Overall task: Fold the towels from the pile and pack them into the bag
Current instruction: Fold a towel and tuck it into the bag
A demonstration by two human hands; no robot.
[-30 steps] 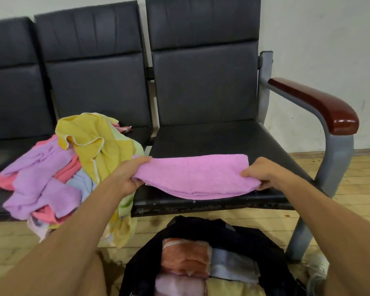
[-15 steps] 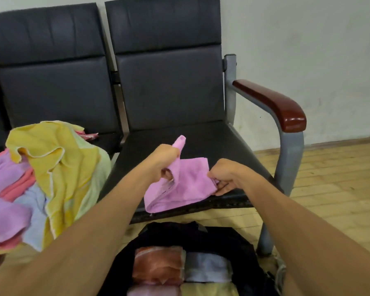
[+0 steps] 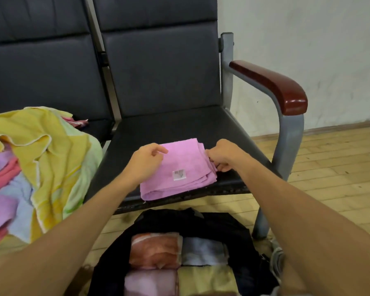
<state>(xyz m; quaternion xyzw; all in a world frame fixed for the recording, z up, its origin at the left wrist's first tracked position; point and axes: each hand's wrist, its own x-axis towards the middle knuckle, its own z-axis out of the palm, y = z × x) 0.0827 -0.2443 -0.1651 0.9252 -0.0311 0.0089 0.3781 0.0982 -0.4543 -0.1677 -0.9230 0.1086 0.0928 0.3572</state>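
Note:
A pink towel [image 3: 179, 167], folded into a small rectangle with a white label on top, lies at the front of the black chair seat [image 3: 175, 127]. My left hand [image 3: 146, 162] rests on its left part with the index finger stretched out. My right hand [image 3: 222, 157] pinches the layered right edge with curled fingers. The pile of unfolded towels [image 3: 45, 150], yellow on top with pink, lilac and pale blue below, covers the seat to the left. Below the chair stands the open black bag [image 3: 233, 227], holding folded towels: orange [image 3: 156, 248], grey-blue [image 3: 203, 251], pink [image 3: 150, 283] and yellow [image 3: 205, 280].
A grey metal arm with a dark red armrest [image 3: 271, 84] bounds the chair on the right, and its leg [image 3: 261, 223] stands beside the bag. Wooden floor [image 3: 329, 178] stretches to the right, below a pale wall.
The long pink towel was gathered up between both hands, folded in half and laid back on the seat as a small rectangle. The view has shifted right and closer.

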